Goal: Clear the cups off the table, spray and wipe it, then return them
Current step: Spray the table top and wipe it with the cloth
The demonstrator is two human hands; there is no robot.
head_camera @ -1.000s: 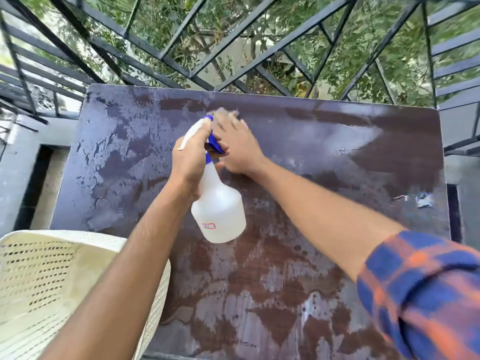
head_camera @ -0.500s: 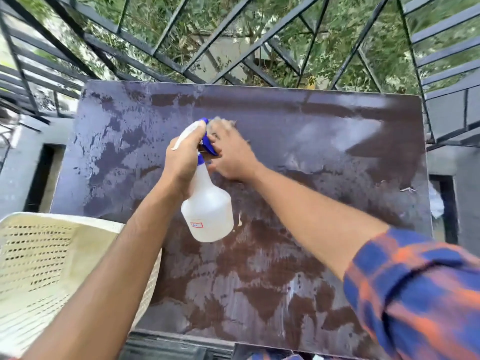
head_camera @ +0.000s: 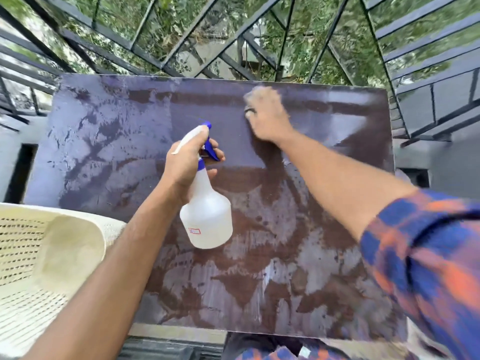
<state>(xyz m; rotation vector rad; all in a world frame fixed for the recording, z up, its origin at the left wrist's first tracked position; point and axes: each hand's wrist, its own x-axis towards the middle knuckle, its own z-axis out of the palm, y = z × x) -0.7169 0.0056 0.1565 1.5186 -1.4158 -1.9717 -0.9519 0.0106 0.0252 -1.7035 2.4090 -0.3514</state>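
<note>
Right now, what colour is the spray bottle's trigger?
Blue: the trigger stands out against the white spray bottle, as the head view shows.

Glossy wet dark table [head_camera: 298,268], translucent plastic spray bottle [head_camera: 207,219], perforated plastic chair [head_camera: 33,255].

Spray bottle held over a wet counter

The left hand [head_camera: 185,162] grips the neck of a white spray bottle [head_camera: 207,216] with a blue trigger, holding it above the streaked, patchy wet counter [head_camera: 104,152]. The right hand [head_camera: 267,113], blurred, lies on the counter's far part with something pale at its fingertips; its grip cannot be told. A cream perforated chair [head_camera: 39,255] stands at the left, and a black railing [head_camera: 155,53] lies beyond.
</note>
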